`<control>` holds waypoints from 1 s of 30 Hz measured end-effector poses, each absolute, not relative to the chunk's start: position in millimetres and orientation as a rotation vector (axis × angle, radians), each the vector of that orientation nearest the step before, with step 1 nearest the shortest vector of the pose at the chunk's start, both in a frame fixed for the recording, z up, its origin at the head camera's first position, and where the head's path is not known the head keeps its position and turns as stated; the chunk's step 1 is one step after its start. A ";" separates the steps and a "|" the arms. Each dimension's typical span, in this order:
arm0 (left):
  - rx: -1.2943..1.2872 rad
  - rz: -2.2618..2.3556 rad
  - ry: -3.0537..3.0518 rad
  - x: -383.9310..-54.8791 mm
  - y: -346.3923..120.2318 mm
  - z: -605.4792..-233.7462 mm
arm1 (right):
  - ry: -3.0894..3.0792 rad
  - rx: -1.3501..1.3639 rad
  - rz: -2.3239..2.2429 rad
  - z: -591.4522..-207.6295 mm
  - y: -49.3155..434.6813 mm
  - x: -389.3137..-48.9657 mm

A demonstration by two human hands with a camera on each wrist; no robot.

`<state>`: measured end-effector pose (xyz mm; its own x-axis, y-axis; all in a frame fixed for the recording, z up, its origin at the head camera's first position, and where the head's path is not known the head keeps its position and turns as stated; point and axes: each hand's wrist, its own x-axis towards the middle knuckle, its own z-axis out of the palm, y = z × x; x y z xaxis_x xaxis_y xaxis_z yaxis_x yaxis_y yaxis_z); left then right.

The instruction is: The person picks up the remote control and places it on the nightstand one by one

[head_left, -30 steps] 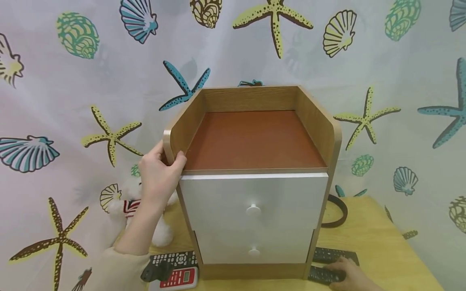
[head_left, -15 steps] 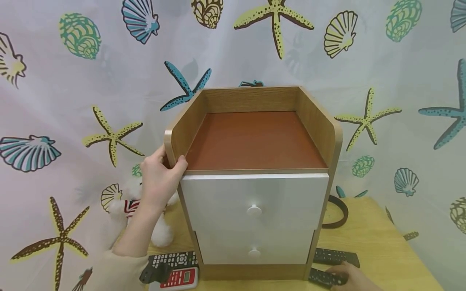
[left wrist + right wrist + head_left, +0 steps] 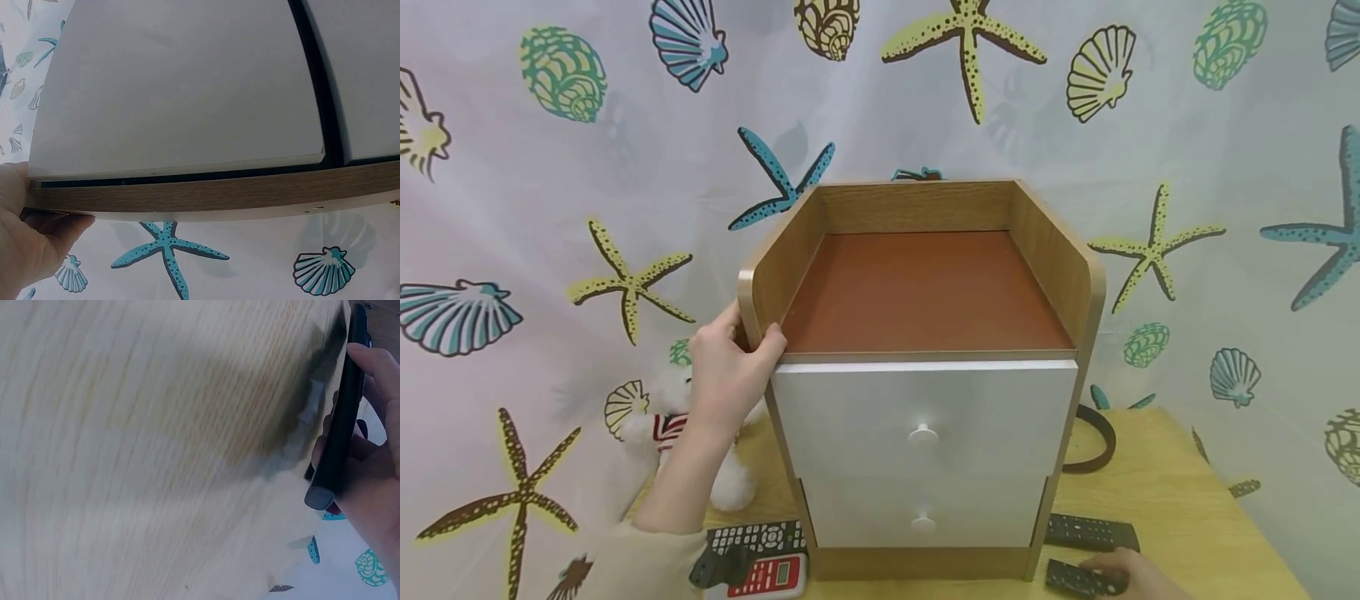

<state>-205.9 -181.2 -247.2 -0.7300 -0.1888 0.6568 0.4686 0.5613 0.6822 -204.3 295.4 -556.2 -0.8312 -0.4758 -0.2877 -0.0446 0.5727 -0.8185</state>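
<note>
A small wooden cabinet (image 3: 925, 292) with two white drawer fronts and round white knobs stands at the middle of the head view. My left hand (image 3: 726, 367) grips the front of its raised left side panel, thumb inside and fingers outside. In the left wrist view the left hand (image 3: 34, 244) holds the panel's wooden edge (image 3: 187, 197). Low at the cabinet's right, my right hand (image 3: 1127, 575) holds a black remote control (image 3: 1075, 577). The right wrist view shows this remote (image 3: 344, 419) between thumb and fingers, close over the wood-grain tabletop (image 3: 156, 425).
Another black remote (image 3: 1092, 532) lies just behind the held one. A dark ring-shaped band (image 3: 1105, 442) is behind it. Left of the cabinet are a button-covered remote (image 3: 760, 537), a red-and-white calculator (image 3: 771, 577) and a white plush toy (image 3: 730, 483). A seashell-print curtain (image 3: 880, 100) hangs behind.
My right hand has taken hold of the near remote and shifted it slightly right and toward me, away from the cabinet's side. My left hand keeps its grip on the panel.
</note>
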 end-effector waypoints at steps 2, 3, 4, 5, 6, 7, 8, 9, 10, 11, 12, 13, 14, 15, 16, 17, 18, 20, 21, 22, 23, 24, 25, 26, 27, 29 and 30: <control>-0.222 -1.181 -2.085 -205.4 -180.9 -247.8 | 2.274 -0.362 -1.226 -554.1 299.9 -200.4; -0.220 -1.176 -2.083 -205.3 -181.0 -248.2 | 2.253 -0.359 -1.244 -553.0 302.3 -198.6; -0.220 -1.172 -2.083 -205.1 -180.9 -248.5 | 2.255 -0.365 -1.246 -551.6 304.7 -197.0; -0.220 -1.166 -2.083 -204.9 -181.0 -248.8 | 2.265 -0.371 -1.241 -550.4 307.4 -196.0; -0.221 -1.162 -2.082 -204.7 -181.1 -249.1 | 2.270 -0.374 -1.240 -548.6 309.8 -195.0; -0.221 -1.159 -2.081 -204.6 -181.3 -249.3 | 2.289 -0.400 -1.229 -546.9 312.4 -194.7; -0.223 -1.157 -2.080 -204.5 -181.5 -249.6 | 2.312 -0.422 -1.216 -544.8 314.6 -194.6; -0.225 -1.154 -2.078 -204.4 -181.8 -249.7 | 2.332 -0.435 -1.208 -541.9 316.6 -194.2; -0.228 -1.155 -2.074 -204.4 -182.0 -249.7 | 2.374 -0.445 -1.175 -538.7 318.1 -194.1; -0.231 -1.153 -2.071 -204.4 -182.2 -249.6 | 2.404 -0.468 -1.152 -535.0 319.6 -194.1; -0.234 -1.153 -2.067 -204.5 -182.4 -249.5 | 2.432 -0.487 -1.128 -530.3 320.6 -193.7; -0.236 -1.153 -2.064 -204.5 -182.5 -249.3 | 2.471 -0.526 -1.094 -525.6 321.4 -193.7; -0.238 -1.154 -2.061 -204.5 -182.5 -249.0 | 2.500 -0.546 -1.065 -520.5 321.6 -193.4; -0.238 -1.155 -2.059 -204.6 -182.6 -248.7 | 2.521 -0.551 -1.043 -515.0 321.6 -192.7; -0.237 -1.158 -2.058 -204.6 -182.6 -248.4 | 2.543 -0.561 -1.014 -510.2 321.6 -192.2; -0.236 -1.158 -2.058 -204.7 -182.5 -248.2 | 2.554 -0.556 -1.005 -505.2 321.4 -191.1; -0.234 -1.157 -2.060 -204.8 -182.3 -248.0 | 2.566 -0.552 -0.998 -500.6 321.2 -189.6; -0.234 -1.160 -2.065 -205.6 -181.6 -247.9 | 2.598 -0.575 -0.985 -492.2 320.8 -186.4; -0.236 -1.163 -2.067 -206.0 -181.3 -247.9 | 2.620 -0.589 -0.974 -488.3 320.6 -184.4; -0.238 -1.164 -2.069 -206.5 -181.0 -248.1 | 2.637 -0.612 -0.968 -484.7 320.2 -182.7; -0.239 -1.164 -2.071 -206.9 -180.7 -248.3 | 2.656 -0.648 -0.970 -481.2 319.4 -181.4; -0.242 -1.167 -2.072 -207.2 -180.5 -248.6 | 2.672 -0.692 -0.964 -477.9 318.7 -180.1; -0.246 -1.173 -2.071 -207.5 -180.5 -248.9 | 2.687 -0.728 -0.959 -474.9 317.6 -179.1; -0.246 -1.174 -2.071 -207.6 -180.6 -249.2 | 2.695 -0.753 -0.967 -471.8 316.2 -178.1; -0.246 -1.176 -2.069 -207.6 -180.8 -249.4 | 2.701 -0.788 -0.977 -469.2 314.7 -177.2; -0.245 -1.177 -2.067 -207.6 -181.2 -249.9 | 2.715 -0.846 -0.979 -463.7 311.7 -175.2; -0.245 -1.178 -2.067 -207.6 -181.4 -250.0 | 2.722 -0.860 -0.974 -460.8 310.6 -173.6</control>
